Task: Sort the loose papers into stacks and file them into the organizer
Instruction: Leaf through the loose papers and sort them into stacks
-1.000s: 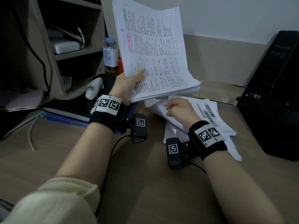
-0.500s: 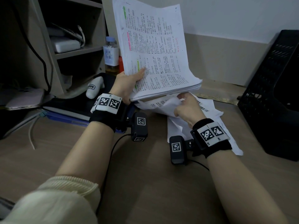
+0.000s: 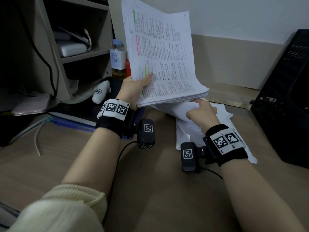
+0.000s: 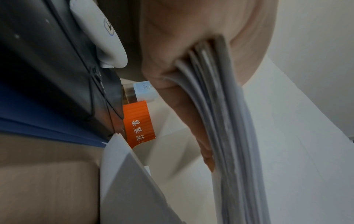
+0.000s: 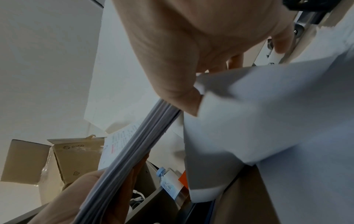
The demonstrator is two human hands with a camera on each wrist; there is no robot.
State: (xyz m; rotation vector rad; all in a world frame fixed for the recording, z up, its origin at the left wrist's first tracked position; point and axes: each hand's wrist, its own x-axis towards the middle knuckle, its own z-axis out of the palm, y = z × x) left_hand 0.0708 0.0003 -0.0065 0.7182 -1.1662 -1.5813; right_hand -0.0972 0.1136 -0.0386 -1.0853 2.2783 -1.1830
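Left hand: my left hand (image 3: 133, 91) grips a thick stack of printed pages (image 3: 164, 64) at its lower left corner, thumb on the top page, fingers underneath. The stack stands tilted up, its far end raised toward the wall.

Right hand: my right hand (image 3: 201, 113) pinches a lifted sheet (image 3: 173, 108) just under the stack's near edge. The right wrist view shows thumb and fingers closed on that paper.

Loose papers: a scattered pile (image 3: 222, 114) lies on the desk (image 3: 150, 181) under and beyond my right hand, edges uneven, not squared.

Organizer: the black mesh organizer (image 3: 284, 101) stands well to the right of my right hand. I cannot see any paper filed in it from this angle.

Progress: I judge the task to be at an early to middle stage. One stack is gathered in hand; the desk pile is unsorted; filing is not yet done.

Remaining: collect the desk sheets, square the stacks, carry them right to the organizer.

Change from earlier frames: one second ago my right hand lay low on the desk pile, nearer my body. It has since risen forward with the sheet to the stack's underside. The left hand has kept the same hold; the stack shows almost no shift.

Bystanders: a bottle (image 3: 117, 59) and a shelf unit (image 3: 80, 52) stand beyond my left hand.
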